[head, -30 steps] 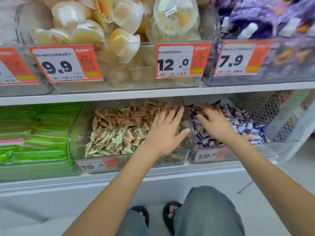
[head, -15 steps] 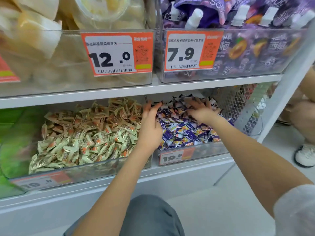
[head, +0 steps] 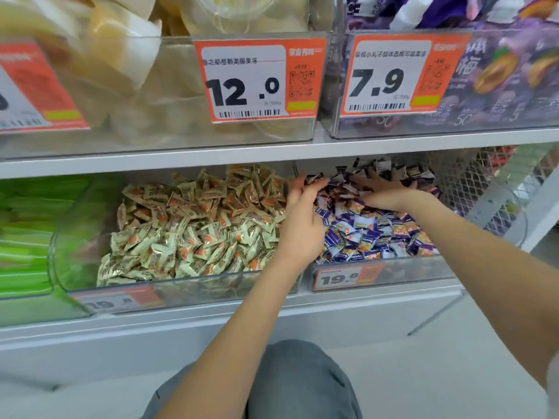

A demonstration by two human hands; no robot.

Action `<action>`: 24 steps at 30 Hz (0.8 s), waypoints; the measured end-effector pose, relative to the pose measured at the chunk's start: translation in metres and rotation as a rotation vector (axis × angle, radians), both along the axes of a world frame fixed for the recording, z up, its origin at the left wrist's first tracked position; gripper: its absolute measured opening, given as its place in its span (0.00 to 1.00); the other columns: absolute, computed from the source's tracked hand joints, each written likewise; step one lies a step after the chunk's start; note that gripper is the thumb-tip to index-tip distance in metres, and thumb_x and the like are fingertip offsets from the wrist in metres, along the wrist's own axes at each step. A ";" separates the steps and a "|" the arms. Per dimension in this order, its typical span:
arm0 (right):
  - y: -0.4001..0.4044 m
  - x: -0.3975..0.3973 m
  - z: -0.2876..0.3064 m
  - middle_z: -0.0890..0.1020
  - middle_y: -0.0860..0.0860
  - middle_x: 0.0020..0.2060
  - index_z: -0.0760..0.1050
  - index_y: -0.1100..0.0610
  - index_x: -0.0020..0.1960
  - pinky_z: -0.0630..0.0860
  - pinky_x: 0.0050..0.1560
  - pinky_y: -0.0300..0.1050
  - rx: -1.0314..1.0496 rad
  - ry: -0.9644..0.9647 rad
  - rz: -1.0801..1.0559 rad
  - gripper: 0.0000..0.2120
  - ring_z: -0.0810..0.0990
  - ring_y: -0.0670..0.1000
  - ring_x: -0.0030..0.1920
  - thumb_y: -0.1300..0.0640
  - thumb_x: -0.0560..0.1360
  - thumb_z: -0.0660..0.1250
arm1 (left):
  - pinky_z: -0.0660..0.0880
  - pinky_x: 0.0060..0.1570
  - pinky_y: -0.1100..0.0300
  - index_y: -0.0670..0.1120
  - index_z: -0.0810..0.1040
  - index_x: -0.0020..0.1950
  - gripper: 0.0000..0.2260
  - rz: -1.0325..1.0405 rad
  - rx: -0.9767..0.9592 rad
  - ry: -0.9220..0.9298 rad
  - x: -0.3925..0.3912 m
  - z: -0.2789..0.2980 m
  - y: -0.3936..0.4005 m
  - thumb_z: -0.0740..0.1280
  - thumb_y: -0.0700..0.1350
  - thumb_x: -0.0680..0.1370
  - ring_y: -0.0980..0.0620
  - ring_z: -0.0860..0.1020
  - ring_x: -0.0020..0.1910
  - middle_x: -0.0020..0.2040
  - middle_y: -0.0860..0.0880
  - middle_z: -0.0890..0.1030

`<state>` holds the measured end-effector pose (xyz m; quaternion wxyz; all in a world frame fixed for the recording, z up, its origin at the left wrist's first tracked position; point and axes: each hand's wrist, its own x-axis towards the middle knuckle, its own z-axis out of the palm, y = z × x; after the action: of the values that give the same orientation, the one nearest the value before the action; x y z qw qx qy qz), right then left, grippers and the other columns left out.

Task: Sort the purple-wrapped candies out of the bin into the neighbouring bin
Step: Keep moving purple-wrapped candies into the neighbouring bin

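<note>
Purple-wrapped candies (head: 375,234) fill the clear right-hand bin (head: 393,272) on a shop's lower shelf (head: 211,325), both hands in the pile.

Head view: the left hand (head: 302,228) reaches in at 9 o'clock, fingers loosely spread, grip holding nothing visible; the right hand (head: 384,193), at 12 o'clock, lies palm-down among wrappers, grip impossible to tell. The neighbouring bin (head: 181,293) holds orange-and-cream candies (head: 196,225).

Orange price tag (head: 260,81) on the upper clear bin of pale yellow packs is reading "12.0". Orange price tag (head: 399,75) on the upper bin of purple pouches is showing "7.9"; pouch fronts are showing "50". Small lower tag (head: 348,276) on the purple candy bin is reading "19.8". Lower-left tag (head: 118,300) is showing "19.8", blurred. Chinese print is too soft to read.
</note>
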<state>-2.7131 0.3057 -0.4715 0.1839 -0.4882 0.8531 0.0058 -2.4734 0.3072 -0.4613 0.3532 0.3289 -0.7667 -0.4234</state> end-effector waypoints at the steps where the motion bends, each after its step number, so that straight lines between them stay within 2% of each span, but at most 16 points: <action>1: 0.000 0.006 0.006 0.48 0.43 0.76 0.51 0.33 0.74 0.44 0.72 0.64 -0.068 -0.064 0.016 0.27 0.47 0.60 0.76 0.39 0.77 0.57 | 0.55 0.60 0.82 0.50 0.69 0.69 0.30 -0.003 0.007 -0.003 0.000 0.000 -0.001 0.52 0.26 0.73 0.55 0.58 0.73 0.74 0.50 0.56; 2: 0.004 0.014 0.009 0.51 0.43 0.76 0.53 0.33 0.73 0.41 0.73 0.60 -0.136 -0.083 0.041 0.26 0.48 0.58 0.76 0.38 0.77 0.55 | 0.53 0.61 0.82 0.50 0.69 0.69 0.30 -0.006 0.007 -0.004 0.000 0.000 -0.001 0.52 0.26 0.73 0.54 0.57 0.73 0.74 0.50 0.57; 3: 0.009 0.023 0.007 0.50 0.41 0.76 0.52 0.30 0.72 0.35 0.71 0.60 -0.170 -0.040 0.105 0.25 0.45 0.56 0.77 0.33 0.76 0.51 | 0.51 0.61 0.82 0.49 0.69 0.69 0.30 -0.011 0.004 -0.005 0.000 0.000 -0.001 0.52 0.26 0.73 0.54 0.57 0.73 0.74 0.50 0.57; 4: 0.018 0.031 0.000 0.47 0.37 0.75 0.47 0.26 0.70 0.31 0.69 0.63 -0.148 0.045 0.215 0.26 0.40 0.54 0.76 0.27 0.72 0.45 | 0.50 0.63 0.80 0.49 0.69 0.69 0.30 -0.015 0.002 -0.003 0.000 0.000 0.000 0.52 0.25 0.73 0.54 0.57 0.73 0.74 0.50 0.57; 6: 0.041 0.035 -0.017 0.38 0.34 0.73 0.36 0.21 0.66 0.33 0.67 0.72 -0.032 0.183 0.391 0.32 0.36 0.52 0.75 0.19 0.63 0.37 | 0.51 0.67 0.73 0.49 0.70 0.69 0.30 -0.018 0.003 -0.005 0.002 0.001 0.000 0.53 0.25 0.72 0.54 0.57 0.73 0.74 0.50 0.57; 7: 0.054 0.027 -0.021 0.37 0.34 0.73 0.34 0.21 0.65 0.34 0.67 0.74 -0.009 0.210 0.391 0.34 0.38 0.51 0.76 0.17 0.61 0.37 | 0.52 0.68 0.70 0.49 0.70 0.69 0.30 -0.025 0.006 -0.011 0.003 0.002 -0.001 0.53 0.26 0.72 0.54 0.57 0.74 0.74 0.50 0.57; 10: 0.073 -0.010 -0.011 0.31 0.30 0.70 0.35 0.22 0.66 0.34 0.66 0.74 0.014 0.155 0.197 0.37 0.45 0.54 0.77 0.18 0.61 0.45 | 0.53 0.73 0.61 0.49 0.69 0.69 0.30 -0.039 -0.001 -0.031 0.004 0.003 0.000 0.53 0.26 0.72 0.53 0.54 0.75 0.75 0.49 0.55; 13: 0.077 -0.025 -0.003 0.32 0.34 0.71 0.39 0.33 0.73 0.40 0.69 0.72 0.175 0.146 0.106 0.45 0.50 0.55 0.77 0.20 0.61 0.46 | 0.56 0.73 0.53 0.48 0.69 0.70 0.30 -0.043 -0.004 -0.050 0.005 0.004 0.000 0.53 0.27 0.72 0.52 0.53 0.75 0.75 0.48 0.55; 15: 0.074 -0.020 0.006 0.40 0.40 0.76 0.44 0.36 0.75 0.47 0.72 0.67 0.225 0.085 0.097 0.47 0.54 0.55 0.76 0.19 0.60 0.47 | 0.57 0.73 0.51 0.49 0.69 0.70 0.30 -0.043 0.009 -0.040 0.005 0.005 0.001 0.53 0.26 0.72 0.52 0.53 0.75 0.75 0.49 0.55; 17: 0.062 -0.009 0.022 0.57 0.46 0.76 0.51 0.35 0.74 0.62 0.70 0.57 0.152 0.068 0.082 0.45 0.64 0.56 0.72 0.18 0.61 0.45 | 0.59 0.72 0.49 0.49 0.68 0.70 0.30 -0.054 0.017 -0.032 0.006 0.004 0.003 0.53 0.26 0.73 0.52 0.52 0.76 0.76 0.50 0.53; 19: 0.041 0.002 0.030 0.71 0.48 0.69 0.57 0.35 0.72 0.75 0.58 0.50 -0.042 0.244 0.054 0.37 0.76 0.55 0.61 0.22 0.68 0.44 | 0.61 0.71 0.47 0.50 0.67 0.71 0.30 -0.068 0.015 -0.031 0.008 0.001 0.005 0.53 0.26 0.73 0.52 0.52 0.76 0.76 0.51 0.52; 20: 0.028 0.008 0.027 0.76 0.50 0.64 0.61 0.37 0.71 0.77 0.52 0.47 -0.139 0.340 0.026 0.32 0.79 0.55 0.55 0.25 0.71 0.44 | 0.60 0.71 0.48 0.50 0.66 0.71 0.30 -0.068 0.014 -0.030 0.008 0.000 0.005 0.53 0.26 0.73 0.52 0.51 0.76 0.76 0.52 0.52; 21: 0.016 0.016 0.020 0.78 0.52 0.61 0.63 0.40 0.70 0.77 0.50 0.47 -0.207 0.385 -0.015 0.29 0.79 0.56 0.54 0.28 0.74 0.46 | 0.60 0.72 0.48 0.50 0.66 0.71 0.30 -0.063 0.016 -0.031 0.008 -0.001 0.006 0.53 0.26 0.73 0.52 0.51 0.76 0.76 0.52 0.52; 22: 0.005 0.024 0.008 0.75 0.54 0.64 0.62 0.41 0.70 0.75 0.54 0.51 -0.220 0.370 -0.061 0.28 0.76 0.59 0.59 0.31 0.76 0.46 | 0.58 0.72 0.49 0.50 0.66 0.71 0.30 -0.057 0.021 -0.032 0.008 0.000 0.006 0.53 0.26 0.73 0.53 0.51 0.76 0.76 0.52 0.52; 23: -0.004 0.033 -0.007 0.67 0.54 0.72 0.58 0.42 0.73 0.68 0.62 0.58 -0.178 0.315 -0.102 0.27 0.68 0.62 0.68 0.33 0.77 0.46 | 0.57 0.73 0.51 0.50 0.66 0.71 0.30 -0.053 0.028 -0.032 0.008 0.000 0.006 0.53 0.26 0.73 0.53 0.51 0.76 0.76 0.52 0.52; 24: -0.012 0.042 -0.021 0.55 0.52 0.77 0.52 0.42 0.75 0.58 0.69 0.63 -0.117 0.250 -0.132 0.28 0.54 0.64 0.74 0.34 0.77 0.45 | 0.55 0.74 0.53 0.50 0.67 0.71 0.30 -0.051 0.033 -0.033 0.008 0.000 0.006 0.53 0.26 0.73 0.53 0.51 0.76 0.76 0.52 0.52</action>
<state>-2.6712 0.2938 -0.4922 0.0473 -0.4362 0.8986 0.0048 -2.4656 0.3136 -0.4617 0.3242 0.3219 -0.7734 -0.4394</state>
